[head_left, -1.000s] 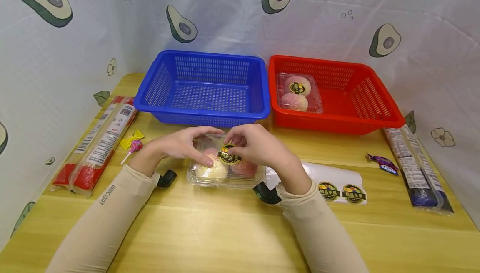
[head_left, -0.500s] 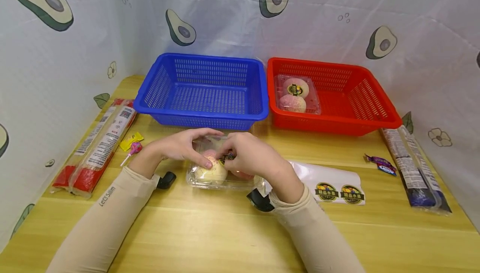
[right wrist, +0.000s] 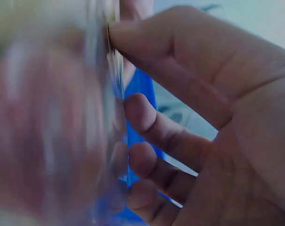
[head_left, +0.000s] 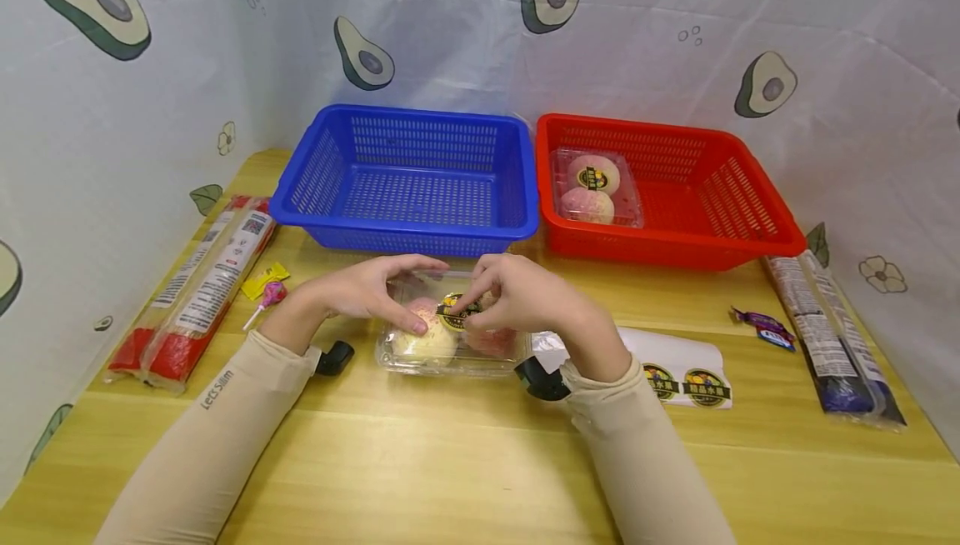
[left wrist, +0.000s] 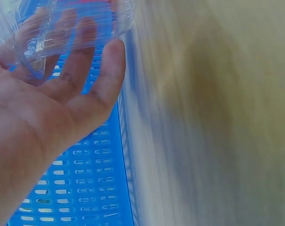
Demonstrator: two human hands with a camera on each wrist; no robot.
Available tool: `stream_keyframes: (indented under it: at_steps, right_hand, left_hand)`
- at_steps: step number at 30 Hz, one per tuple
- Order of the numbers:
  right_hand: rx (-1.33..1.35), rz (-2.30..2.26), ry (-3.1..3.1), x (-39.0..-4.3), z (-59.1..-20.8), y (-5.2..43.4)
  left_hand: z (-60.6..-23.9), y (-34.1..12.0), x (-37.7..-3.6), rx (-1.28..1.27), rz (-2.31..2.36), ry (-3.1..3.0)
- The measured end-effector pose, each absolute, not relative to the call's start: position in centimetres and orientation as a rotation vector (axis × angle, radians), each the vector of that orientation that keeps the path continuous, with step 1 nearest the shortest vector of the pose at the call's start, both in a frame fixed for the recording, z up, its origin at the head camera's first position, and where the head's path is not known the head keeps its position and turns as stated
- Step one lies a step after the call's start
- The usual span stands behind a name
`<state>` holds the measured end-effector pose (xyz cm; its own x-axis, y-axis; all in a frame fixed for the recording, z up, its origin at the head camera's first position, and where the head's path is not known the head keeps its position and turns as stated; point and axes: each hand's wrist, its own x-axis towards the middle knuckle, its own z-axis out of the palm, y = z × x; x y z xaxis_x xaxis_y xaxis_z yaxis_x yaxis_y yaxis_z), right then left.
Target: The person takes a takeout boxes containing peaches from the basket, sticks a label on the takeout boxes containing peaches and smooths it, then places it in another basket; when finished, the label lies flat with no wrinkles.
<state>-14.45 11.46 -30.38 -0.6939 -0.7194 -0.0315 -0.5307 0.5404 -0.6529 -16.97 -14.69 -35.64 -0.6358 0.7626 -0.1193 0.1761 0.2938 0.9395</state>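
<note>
A clear plastic clamshell box (head_left: pixel 450 368) holding two round pink-and-cream fruits (head_left: pixel 422 348) lies on the table in the head view. My left hand (head_left: pixel 360 290) holds its left side, thumb on the lid and fingers along the far edge; the left wrist view shows these fingers (left wrist: pixel 111 61) against the plastic. A round black-and-gold sticker (head_left: pixel 452 320) is on the lid. My right hand (head_left: pixel 532 295) presses the sticker with the index finger. In the right wrist view the right thumb (right wrist: pixel 133 35) touches the lid, and other bent fingertips (right wrist: pixel 141 112) rest against it.
Behind the box stand a blue basket (head_left: pixel 405 232) and a red basket (head_left: pixel 675 253) with another stickered box (head_left: pixel 633 195). A sticker sheet (head_left: pixel 675 347) lies right of the hands. Noodle-like packs (head_left: pixel 202 295) and a lollipop (head_left: pixel 274 292) lie left; purple-wrapped candy (head_left: pixel 763 325) lies right.
My right hand moved in over the sticker, then back a little to the right, uncovering the sticker with the index finger now straighter on it. My left hand has stayed on the box.
</note>
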Motion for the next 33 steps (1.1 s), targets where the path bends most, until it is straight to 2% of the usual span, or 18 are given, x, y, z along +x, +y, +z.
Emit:
stream_keyframes:
  at_steps: [3, 12, 21, 33]
  right_hand:
    - [-0.959, -0.959, 2.488, -15.0, -30.6, 12.4]
    - [-1.027, -0.840, 2.548, -15.0, -30.8, 11.9]
    - [-0.943, -0.931, 2.455, -15.9, -31.0, 14.8]
    - [-1.042, -1.158, 2.121, -17.9, -33.7, 17.0]
  left_hand:
    - [-35.8, -14.8, -17.0, 0.835, 1.353, 2.006]
    - [-35.7, -14.9, -17.1, 0.846, 1.324, 2.031]
    - [-35.7, -14.4, -17.0, 0.842, 1.304, 2.047]
    - [-33.9, -14.9, -16.3, 0.936, 1.120, 2.305]
